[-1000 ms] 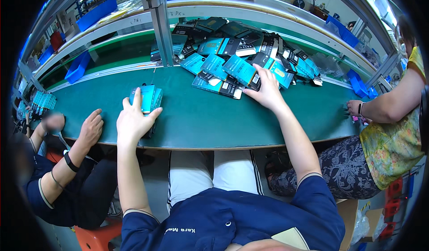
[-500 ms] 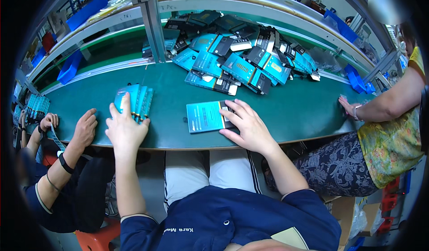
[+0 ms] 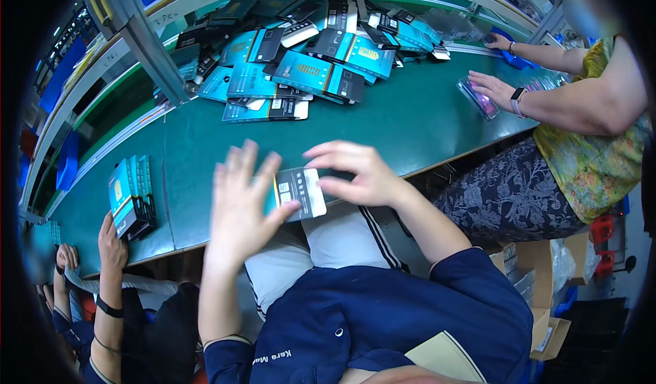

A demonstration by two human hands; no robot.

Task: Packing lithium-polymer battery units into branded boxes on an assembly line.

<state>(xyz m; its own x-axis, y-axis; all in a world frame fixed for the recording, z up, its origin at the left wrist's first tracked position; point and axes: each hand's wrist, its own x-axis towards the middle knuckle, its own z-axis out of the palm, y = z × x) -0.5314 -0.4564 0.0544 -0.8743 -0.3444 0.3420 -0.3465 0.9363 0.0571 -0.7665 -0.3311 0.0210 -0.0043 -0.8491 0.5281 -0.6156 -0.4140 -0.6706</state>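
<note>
Head view. From my remote station I see a green worktop [image 3: 195,158], its near edge bent by the lens. The left hand [image 3: 246,210], blurred, is spread wide, its thumb over the printed face of a flat teal-and-black carton [image 3: 304,193]; I cannot tell whether it touches. The right hand [image 3: 359,172] is half open, its fingers and thumb parted at the carton's white end; I cannot tell how firmly it grips. The carton lies between the two hands, at the worktop's near edge, before the white trousers [image 3: 348,240].

Toward the back I note a loose heap of similar cartons [image 3: 314,76], overlapping at many angles, beside a metal upright [image 3: 147,46]. To the left, a row of cartons [image 3: 130,196] leans close together, a co-worker's hand [image 3: 113,244] at its near end. Beyond the upright I find a blue bin [image 3: 68,158]. To the right, another co-worker's hand [image 3: 492,89] rests over a clear-wrapped package [image 3: 480,100]. Below, an open cardboard box [image 3: 543,285] stands near patterned trousers [image 3: 502,193].
</note>
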